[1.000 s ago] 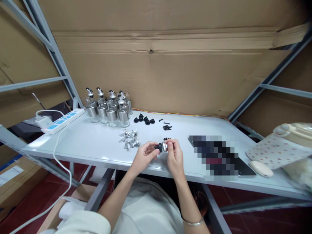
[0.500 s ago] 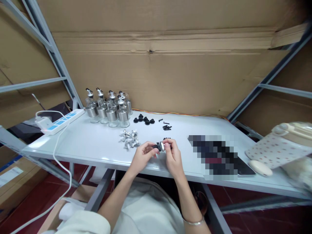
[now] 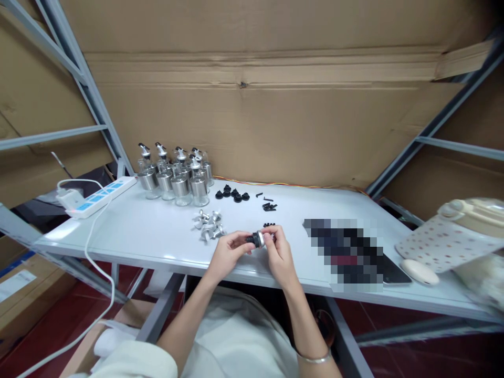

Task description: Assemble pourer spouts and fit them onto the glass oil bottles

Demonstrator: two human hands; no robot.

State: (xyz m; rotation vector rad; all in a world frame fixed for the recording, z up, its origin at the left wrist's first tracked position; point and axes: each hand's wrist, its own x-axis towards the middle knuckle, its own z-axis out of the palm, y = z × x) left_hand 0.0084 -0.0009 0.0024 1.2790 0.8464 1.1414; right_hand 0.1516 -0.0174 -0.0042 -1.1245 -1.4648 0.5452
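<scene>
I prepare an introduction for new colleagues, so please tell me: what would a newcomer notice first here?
Probably the left hand and right hand, holding a black-and-silver piece between them near the front edge of the table. Next, perhaps, the steel-banded glass bottles clustered at the back left, and the spotted container at the right end.

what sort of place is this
Probably a small assembly workbench: silvery parts and black parts lie in separate groups on a table, bottles stand close together, and a black-and-silver piece is held in the hands.
</scene>
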